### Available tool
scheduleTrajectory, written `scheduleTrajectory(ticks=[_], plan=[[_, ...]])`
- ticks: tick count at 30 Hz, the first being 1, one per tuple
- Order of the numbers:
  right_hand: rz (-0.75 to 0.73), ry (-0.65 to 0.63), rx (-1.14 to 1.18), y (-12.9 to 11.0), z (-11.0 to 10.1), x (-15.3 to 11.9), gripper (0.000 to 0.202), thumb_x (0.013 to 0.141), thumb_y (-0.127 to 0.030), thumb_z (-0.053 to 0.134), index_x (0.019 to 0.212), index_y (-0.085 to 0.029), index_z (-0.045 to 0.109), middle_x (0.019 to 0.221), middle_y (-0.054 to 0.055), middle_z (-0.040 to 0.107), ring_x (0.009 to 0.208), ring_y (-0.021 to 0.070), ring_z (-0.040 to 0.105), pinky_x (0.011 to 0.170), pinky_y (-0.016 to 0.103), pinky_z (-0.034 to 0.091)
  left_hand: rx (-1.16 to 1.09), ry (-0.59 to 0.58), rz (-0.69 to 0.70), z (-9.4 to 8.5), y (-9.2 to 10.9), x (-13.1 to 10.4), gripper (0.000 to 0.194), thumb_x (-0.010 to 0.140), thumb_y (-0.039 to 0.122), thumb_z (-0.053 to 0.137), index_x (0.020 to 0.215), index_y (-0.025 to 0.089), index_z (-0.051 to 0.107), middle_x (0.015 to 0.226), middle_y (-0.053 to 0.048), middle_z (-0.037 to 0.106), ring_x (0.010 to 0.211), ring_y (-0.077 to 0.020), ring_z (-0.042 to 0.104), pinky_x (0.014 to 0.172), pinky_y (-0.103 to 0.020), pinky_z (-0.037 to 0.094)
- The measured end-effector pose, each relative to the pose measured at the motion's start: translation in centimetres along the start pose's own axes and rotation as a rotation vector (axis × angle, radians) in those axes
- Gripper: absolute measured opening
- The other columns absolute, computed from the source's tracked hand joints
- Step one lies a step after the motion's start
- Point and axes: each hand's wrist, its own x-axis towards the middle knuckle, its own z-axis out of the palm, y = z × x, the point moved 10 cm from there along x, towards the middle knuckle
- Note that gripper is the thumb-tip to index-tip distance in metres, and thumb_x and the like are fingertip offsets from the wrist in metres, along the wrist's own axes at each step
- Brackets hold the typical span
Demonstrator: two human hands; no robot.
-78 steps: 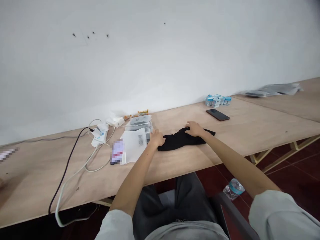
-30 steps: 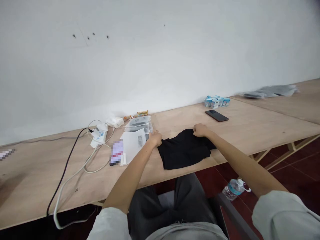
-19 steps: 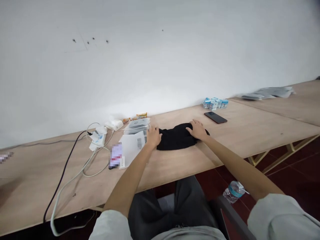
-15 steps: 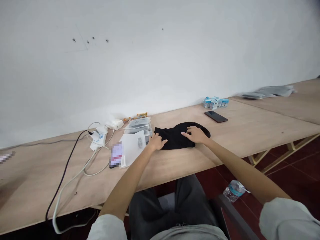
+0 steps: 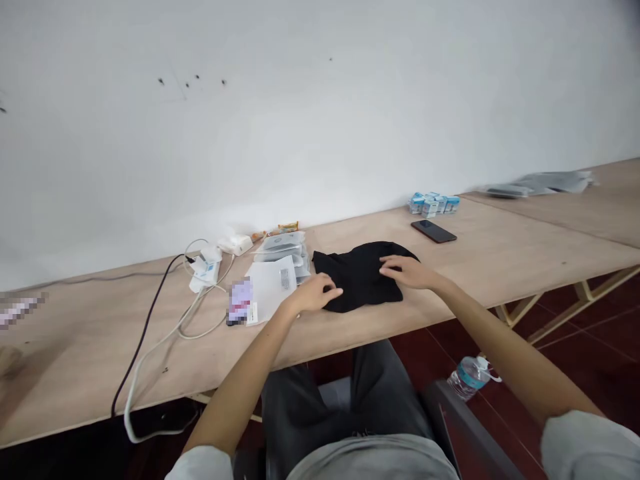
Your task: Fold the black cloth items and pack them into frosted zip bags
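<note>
A black cloth item [image 5: 357, 277], perhaps a folded garment, lies flat on the wooden table [image 5: 465, 280] in front of me. At its near left edge is my left hand [image 5: 316, 293], thumb and fingers apart with nothing held. My right hand [image 5: 406, 271] is over the cloth's right side, fingers stretched out and spread. Whether either hand presses on the fabric or only hovers, I cannot tell. Left of the cloth lie a white sheet or packet [image 5: 271, 287] with a printed label and several grey items in clear plastic bags [image 5: 283, 247].
Beside the packet is a purple-screened phone [image 5: 241, 300]. A power strip [image 5: 204, 272] with cables [image 5: 150, 360] occupies the left. A dark phone [image 5: 433, 231] and small blue boxes [image 5: 434, 205] lie at the back right, and bagged items [image 5: 540, 183] farther off. A water bottle [image 5: 469, 378] stands below.
The cloth's near edge now reaches closer to me and looks spread wider. My left hand has moved toward me, and my right hand has shifted slightly right. The view has turned a little.
</note>
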Motion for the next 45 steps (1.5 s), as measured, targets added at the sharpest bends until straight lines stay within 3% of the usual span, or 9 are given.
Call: scheduleTrajectory(ticks=[2, 5, 7, 10, 18, 23, 45], plan=[[0.073, 0.17, -0.091, 1.7, -0.3, 1.1, 0.043, 0.095, -0.045, 0.041, 0.11, -0.018, 0.071, 0.128, 0.012, 0.064, 0.134, 0.031, 0.046, 0.112, 0.045, 0.035, 0.057, 0.17, -0.122, -0.2, -1.2, 1.1, 0.055, 0.096, 0.051, 0.036, 0.126, 0.013, 0.061, 0.141, -0.015, 0.052, 0.134, -0.0291, 0.043, 0.112, -0.04, 0.032], [0.209, 0.202, -0.189, 4.9, 2.2, 1.7, 0.046, 0.093, -0.043, 0.047, 0.125, -0.014, 0.062, 0.142, 0.016, 0.053, 0.136, 0.0336, 0.042, 0.113, 0.05, 0.033, 0.104, 0.152, -0.243, 2.8, -3.0, 2.1, 0.068, 0.096, 0.056, 0.031, 0.145, 0.01, 0.041, 0.156, -0.017, 0.03, 0.146, -0.0336, 0.023, 0.118, -0.047, 0.022], [0.246, 0.191, -0.195, 6.4, 3.9, 1.5, 0.045, 0.093, -0.042, 0.046, 0.127, -0.015, 0.061, 0.142, 0.016, 0.053, 0.135, 0.0326, 0.044, 0.113, 0.048, 0.035, 0.117, 0.121, -0.253, 4.8, -3.6, 2.0, 0.07, 0.095, 0.058, 0.029, 0.147, 0.011, 0.037, 0.158, -0.016, 0.027, 0.148, -0.0334, 0.018, 0.118, -0.048, 0.021], [0.253, 0.196, -0.185, 7.1, 4.9, 0.9, 0.043, 0.093, -0.04, 0.046, 0.126, -0.017, 0.061, 0.139, 0.014, 0.056, 0.133, 0.0305, 0.047, 0.111, 0.046, 0.037, 0.129, 0.157, -0.25, 6.1, -4.0, 1.2, 0.066, 0.097, 0.055, 0.027, 0.145, 0.012, 0.04, 0.157, -0.015, 0.03, 0.147, -0.03, 0.021, 0.12, -0.045, 0.02], [0.267, 0.212, -0.168, 6.9, 4.4, 0.7, 0.042, 0.094, -0.041, 0.045, 0.125, -0.017, 0.062, 0.138, 0.013, 0.057, 0.13, 0.0286, 0.05, 0.108, 0.044, 0.04, 0.116, 0.261, -0.228, 5.6, -4.0, 0.5, 0.059, 0.098, 0.048, 0.031, 0.141, 0.011, 0.046, 0.155, -0.016, 0.033, 0.146, -0.0269, 0.026, 0.119, -0.043, 0.024], [0.274, 0.216, -0.156, 7.1, 4.5, 0.6, 0.042, 0.093, -0.04, 0.046, 0.124, -0.017, 0.062, 0.138, 0.013, 0.057, 0.129, 0.0294, 0.051, 0.107, 0.045, 0.041, 0.122, 0.26, -0.224, 5.8, -4.3, 0.6, 0.057, 0.098, 0.046, 0.032, 0.14, 0.012, 0.048, 0.151, -0.015, 0.04, 0.144, -0.0258, 0.031, 0.119, -0.042, 0.025], [0.286, 0.237, -0.11, 6.6, 4.0, 0.4, 0.036, 0.092, -0.037, 0.049, 0.12, -0.02, 0.065, 0.136, 0.012, 0.059, 0.128, 0.0285, 0.052, 0.106, 0.045, 0.042, 0.103, 0.262, -0.244, 5.2, -4.2, 0.5, 0.053, 0.098, 0.044, 0.035, 0.137, 0.012, 0.052, 0.15, -0.014, 0.043, 0.142, -0.0252, 0.034, 0.118, -0.041, 0.027]])
